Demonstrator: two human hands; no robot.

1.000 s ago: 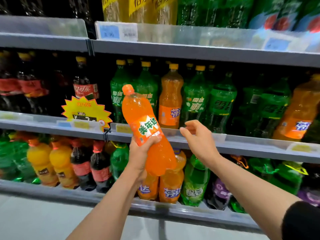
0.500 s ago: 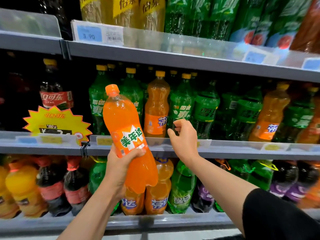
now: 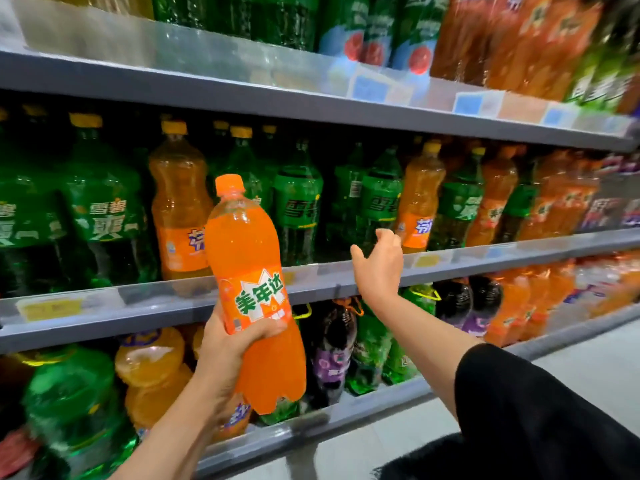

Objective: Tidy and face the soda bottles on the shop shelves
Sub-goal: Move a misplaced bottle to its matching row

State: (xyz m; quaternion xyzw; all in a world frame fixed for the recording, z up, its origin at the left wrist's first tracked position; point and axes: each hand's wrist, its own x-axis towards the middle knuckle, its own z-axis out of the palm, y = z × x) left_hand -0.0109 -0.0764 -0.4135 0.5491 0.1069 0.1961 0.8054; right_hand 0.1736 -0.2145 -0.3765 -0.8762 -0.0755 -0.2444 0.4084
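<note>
My left hand (image 3: 225,355) grips a bright orange soda bottle (image 3: 252,292) around its lower label, holding it upright in front of the middle shelf (image 3: 145,299). Its orange cap points up and the green-and-white label faces me. My right hand (image 3: 379,265) is raised in front of the middle shelf's rail with loosely curled fingers, holding nothing, near the green bottles (image 3: 301,206). On the middle shelf stand green bottles mixed with amber-orange bottles (image 3: 178,202).
The top shelf (image 3: 311,109) carries green and orange bottles behind blue price tags. The bottom shelf (image 3: 346,414) holds orange, green and purple bottles. More orange bottles (image 3: 554,202) stand further right. Grey floor (image 3: 588,368) lies at lower right.
The view has swung right and closer to the shelves. My left hand has carried the orange bottle rightward and more upright. My right hand has moved right along the middle shelf.
</note>
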